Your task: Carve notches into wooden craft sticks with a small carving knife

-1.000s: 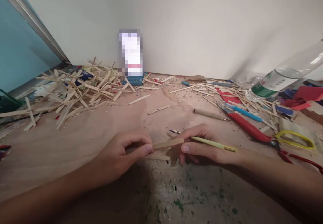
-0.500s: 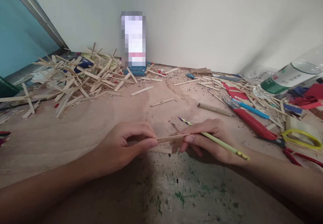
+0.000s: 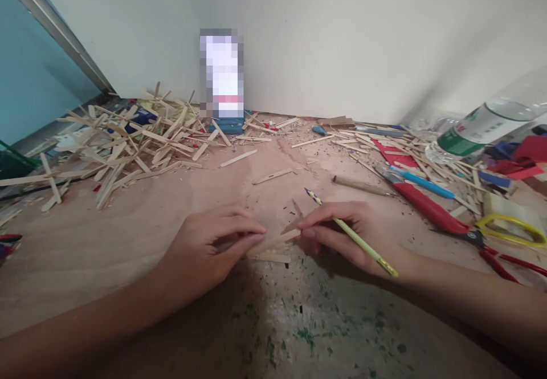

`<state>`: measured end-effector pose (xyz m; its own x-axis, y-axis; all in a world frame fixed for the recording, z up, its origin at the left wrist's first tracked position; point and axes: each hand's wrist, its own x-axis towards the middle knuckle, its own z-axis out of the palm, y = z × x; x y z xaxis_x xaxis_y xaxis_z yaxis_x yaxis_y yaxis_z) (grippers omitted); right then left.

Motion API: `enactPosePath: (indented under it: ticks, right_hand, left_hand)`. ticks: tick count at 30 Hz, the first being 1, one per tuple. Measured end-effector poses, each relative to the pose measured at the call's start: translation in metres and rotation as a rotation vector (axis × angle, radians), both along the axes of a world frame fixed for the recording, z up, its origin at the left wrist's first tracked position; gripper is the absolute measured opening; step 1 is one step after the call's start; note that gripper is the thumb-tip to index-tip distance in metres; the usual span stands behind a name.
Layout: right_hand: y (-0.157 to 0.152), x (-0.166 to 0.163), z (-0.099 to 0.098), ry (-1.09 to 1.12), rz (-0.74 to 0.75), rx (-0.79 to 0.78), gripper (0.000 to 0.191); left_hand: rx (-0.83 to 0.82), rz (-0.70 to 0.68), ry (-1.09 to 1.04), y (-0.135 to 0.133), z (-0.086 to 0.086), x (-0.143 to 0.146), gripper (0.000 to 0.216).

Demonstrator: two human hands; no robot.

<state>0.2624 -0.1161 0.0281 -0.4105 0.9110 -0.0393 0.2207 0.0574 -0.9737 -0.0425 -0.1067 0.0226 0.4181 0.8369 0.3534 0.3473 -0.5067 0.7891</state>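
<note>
My left hand (image 3: 209,251) pinches the left end of a thin wooden craft stick (image 3: 277,238) just above the tabletop. My right hand (image 3: 346,236) pinches the stick's right end with thumb and forefinger. A yellow-green pencil (image 3: 350,232) with a striped tip also lies gripped across the fingers of that hand, its tip pointing away to the upper left. Another short wooden stick (image 3: 269,257) lies flat on the table directly under the held one.
A big heap of wooden sticks (image 3: 128,139) lies at the back left. At the right are red-handled pliers (image 3: 427,211), yellow-handled scissors (image 3: 508,228), a blue pen (image 3: 421,183), a plastic bottle (image 3: 482,128) on its side and coloured paper scraps. A blurred upright object (image 3: 221,77) stands against the wall.
Both hands have lowered the stick closer to the table and tilted it, left end down. The pencil tip has swung up and away from me.
</note>
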Motion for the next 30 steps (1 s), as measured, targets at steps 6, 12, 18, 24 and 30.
enactPosePath:
  ticks: [6, 12, 18, 24, 30]
  right_hand:
    - [0.003, 0.001, 0.002, 0.016, -0.094, -0.027, 0.037]
    - [0.001, -0.002, 0.004, -0.002, -0.114, 0.004, 0.039]
    - [-0.002, 0.000, -0.002, -0.022, -0.260, 0.121, 0.029]
    - [0.000, -0.003, -0.010, 0.066, -0.333, 0.118, 0.040]
    - [-0.003, -0.003, -0.001, 0.084, -0.273, 0.028, 0.076]
  left_hand:
    - [-0.053, 0.063, 0.029, -0.002, -0.005, -0.002, 0.026]
    - [-0.096, 0.041, 0.090, 0.000, 0.001, -0.004, 0.026]
    - [-0.002, 0.011, 0.211, 0.006, -0.005, -0.004, 0.019]
    - [0.223, -0.008, 0.314, 0.004, -0.011, -0.006, 0.025]
    - [0.451, -0.020, 0.412, -0.008, -0.015, -0.015, 0.033]
